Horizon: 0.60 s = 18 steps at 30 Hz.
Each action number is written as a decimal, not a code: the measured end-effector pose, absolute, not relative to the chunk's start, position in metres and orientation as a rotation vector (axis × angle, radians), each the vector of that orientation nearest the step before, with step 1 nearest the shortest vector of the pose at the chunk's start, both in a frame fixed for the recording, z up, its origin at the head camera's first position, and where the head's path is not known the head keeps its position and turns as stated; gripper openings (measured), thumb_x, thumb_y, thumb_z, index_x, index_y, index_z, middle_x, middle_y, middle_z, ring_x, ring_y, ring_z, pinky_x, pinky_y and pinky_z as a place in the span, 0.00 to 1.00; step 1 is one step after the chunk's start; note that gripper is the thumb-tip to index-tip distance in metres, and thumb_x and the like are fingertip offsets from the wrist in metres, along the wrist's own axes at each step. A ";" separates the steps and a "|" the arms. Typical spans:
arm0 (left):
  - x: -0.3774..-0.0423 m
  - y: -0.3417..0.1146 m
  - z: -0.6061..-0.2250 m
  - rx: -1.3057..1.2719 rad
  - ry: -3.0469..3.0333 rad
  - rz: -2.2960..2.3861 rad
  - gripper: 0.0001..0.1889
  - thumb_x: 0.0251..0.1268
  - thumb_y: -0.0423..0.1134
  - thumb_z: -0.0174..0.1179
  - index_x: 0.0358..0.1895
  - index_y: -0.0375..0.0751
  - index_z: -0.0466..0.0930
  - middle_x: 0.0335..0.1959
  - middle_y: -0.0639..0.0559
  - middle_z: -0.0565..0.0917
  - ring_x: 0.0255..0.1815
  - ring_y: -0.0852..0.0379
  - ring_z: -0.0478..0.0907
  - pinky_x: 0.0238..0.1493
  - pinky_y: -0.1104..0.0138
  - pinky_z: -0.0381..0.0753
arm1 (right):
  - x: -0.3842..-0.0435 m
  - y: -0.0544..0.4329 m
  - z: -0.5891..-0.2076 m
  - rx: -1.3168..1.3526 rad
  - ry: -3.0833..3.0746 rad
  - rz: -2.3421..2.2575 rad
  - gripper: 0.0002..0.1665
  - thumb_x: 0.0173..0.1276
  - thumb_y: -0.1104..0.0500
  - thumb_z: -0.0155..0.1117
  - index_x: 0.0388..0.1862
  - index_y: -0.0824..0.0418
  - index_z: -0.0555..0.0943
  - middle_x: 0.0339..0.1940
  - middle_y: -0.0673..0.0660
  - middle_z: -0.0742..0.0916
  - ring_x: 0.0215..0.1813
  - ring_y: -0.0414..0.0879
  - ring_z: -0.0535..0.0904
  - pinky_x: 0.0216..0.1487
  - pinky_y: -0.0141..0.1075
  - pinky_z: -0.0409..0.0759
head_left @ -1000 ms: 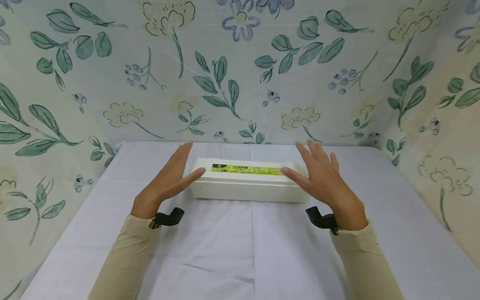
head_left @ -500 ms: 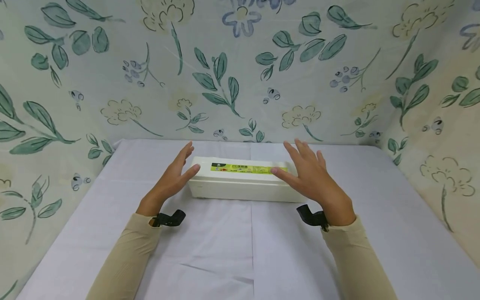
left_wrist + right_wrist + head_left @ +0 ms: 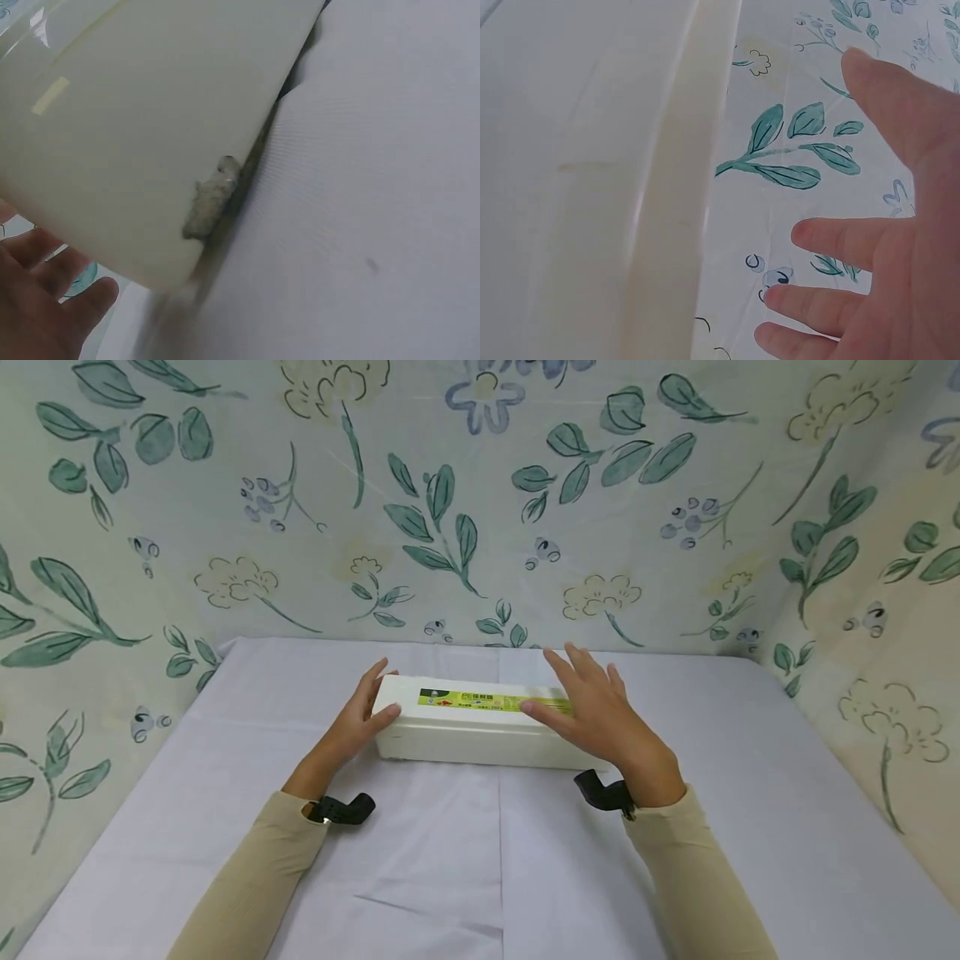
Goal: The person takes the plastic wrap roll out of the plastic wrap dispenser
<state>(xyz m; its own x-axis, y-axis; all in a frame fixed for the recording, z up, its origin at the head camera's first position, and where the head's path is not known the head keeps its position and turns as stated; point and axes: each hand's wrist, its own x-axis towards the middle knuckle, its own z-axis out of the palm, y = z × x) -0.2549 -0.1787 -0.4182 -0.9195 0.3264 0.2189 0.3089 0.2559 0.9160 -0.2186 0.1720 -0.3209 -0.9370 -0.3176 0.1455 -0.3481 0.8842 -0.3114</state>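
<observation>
Long, glossy white rectangular box [image 3: 480, 739], yellow-green label [image 3: 472, 700]: lying on white-clothed desk [image 3: 420, 860], three o'clock from left hand [image 3: 351, 724], nine o'clock from right hand [image 3: 603, 718]. Both are showing loosely extended fingers; left's contact unclear.

Our head cam looks down and forward from above the near side, far enough back that we get the long white box [image 3: 480, 746], a big stretch of worktop [image 3: 427, 852] and the floral cloth [image 3: 487, 610] behind. The left wrist cam is way closer: tilted, with the box wall running diagonally past the left fingers [image 3: 91, 306]. Our right wrist one is close too, turned so the box edge stands nearly upright, facing the cloth beyond the right fingers [image 3: 840, 241]. All three share the box; head and left wrist share worktop.
</observation>
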 end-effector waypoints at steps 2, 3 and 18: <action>-0.255 -0.178 -0.422 0.623 2.464 1.800 0.44 0.67 0.49 0.56 0.78 0.55 0.36 0.76 0.42 0.51 0.76 0.44 0.47 0.70 0.43 0.47 | -0.219 0.170 -0.322 0.523 -2.965 0.516 0.56 0.62 0.24 0.51 0.79 0.53 0.51 0.79 0.62 0.52 0.77 0.61 0.44 0.70 0.62 0.32; -0.256 -0.178 -0.424 0.615 2.463 1.795 0.46 0.66 0.50 0.57 0.78 0.56 0.36 0.76 0.42 0.51 0.76 0.44 0.47 0.70 0.42 0.46 | -0.219 0.169 -0.322 0.522 -2.966 0.512 0.56 0.62 0.24 0.50 0.79 0.53 0.51 0.78 0.62 0.52 0.77 0.61 0.44 0.70 0.62 0.32; -0.256 -0.176 -0.440 0.522 2.420 1.831 0.54 0.58 0.45 0.66 0.78 0.54 0.33 0.75 0.44 0.52 0.71 0.44 0.54 0.68 0.41 0.51 | -0.224 0.162 -0.330 0.540 -2.970 0.512 0.54 0.62 0.25 0.51 0.78 0.51 0.53 0.79 0.61 0.53 0.77 0.60 0.45 0.71 0.61 0.35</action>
